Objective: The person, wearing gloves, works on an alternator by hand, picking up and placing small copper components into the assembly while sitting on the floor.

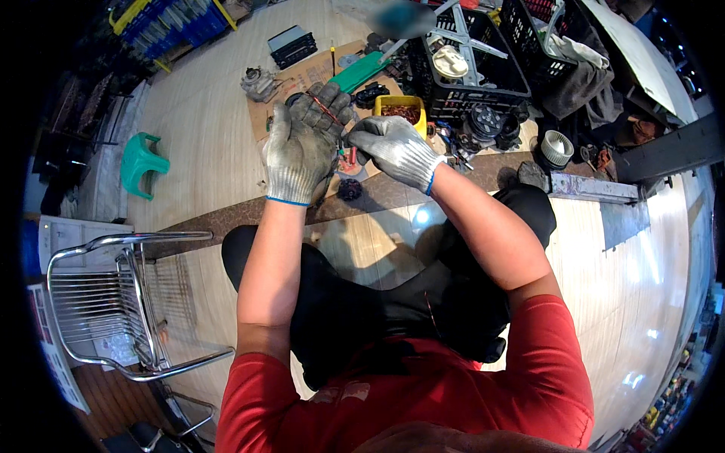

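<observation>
My left hand (306,140) wears a grey-white knit glove with a dirty palm and blue cuff. It is turned palm up, fingers stretched out. A thin reddish copper-coloured wire (325,109) lies across those fingers. Close beside it, my right hand (393,147), gloved alike, is closed in a pinch; what its fingertips hold is hidden. Beneath the hands are small red parts (350,157) and a dark round coil-like part (350,189). A yellow bin (421,121) of copper-brown pieces stands just beyond my right hand.
Black crates (479,98) stand at the far right, near a white fan wheel (556,148). A green strip (359,73) lies on cardboard (306,75) ahead. A green stool (142,166) and a metal chair (98,302) are on the left. A metal beam (593,188) lies right.
</observation>
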A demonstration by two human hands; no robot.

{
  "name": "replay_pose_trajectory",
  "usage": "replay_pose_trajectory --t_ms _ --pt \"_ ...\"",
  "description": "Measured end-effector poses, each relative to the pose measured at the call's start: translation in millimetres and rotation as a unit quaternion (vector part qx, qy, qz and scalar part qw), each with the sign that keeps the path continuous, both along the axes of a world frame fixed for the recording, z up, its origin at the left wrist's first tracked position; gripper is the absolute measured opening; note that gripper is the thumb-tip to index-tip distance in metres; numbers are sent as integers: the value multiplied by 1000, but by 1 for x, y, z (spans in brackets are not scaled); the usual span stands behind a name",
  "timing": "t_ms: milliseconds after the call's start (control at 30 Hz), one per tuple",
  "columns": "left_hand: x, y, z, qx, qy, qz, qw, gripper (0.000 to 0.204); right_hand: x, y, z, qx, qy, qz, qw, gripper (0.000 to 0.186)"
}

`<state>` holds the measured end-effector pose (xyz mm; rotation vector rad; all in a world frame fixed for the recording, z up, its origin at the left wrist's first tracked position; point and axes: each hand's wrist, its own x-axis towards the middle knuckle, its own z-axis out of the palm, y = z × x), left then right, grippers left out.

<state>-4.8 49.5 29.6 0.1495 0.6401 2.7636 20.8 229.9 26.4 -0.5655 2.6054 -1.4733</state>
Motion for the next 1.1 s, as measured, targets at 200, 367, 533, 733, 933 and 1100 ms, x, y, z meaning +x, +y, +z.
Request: replay_pose_trajectory --t_ms 200,367,533,733,933,1100 --pt "2 -4 0 -5 50 -31 998 78 -6 4 -1 -26 -96 -25 995 28" --pt "-19 -31 -30 -139 194 -107 965 61 -12 11 -3 6 -105 -8 994 37" --pt "-55 -31 -50 -16 215 -341 915 74 -51 27 -53 146 125 88 977 36" --pt "-16 -14 -18 -256 165 -232 924 80 -70 29 -69 300 291 235 878 18" --pt "0 -14 -19 -380 153 -243 879 74 -56 24 -42 444 267 244 820 18" --pt "-13 -21 -43 -510 163 -276 798 83 -56 32 -35 422 241 192 853 21"
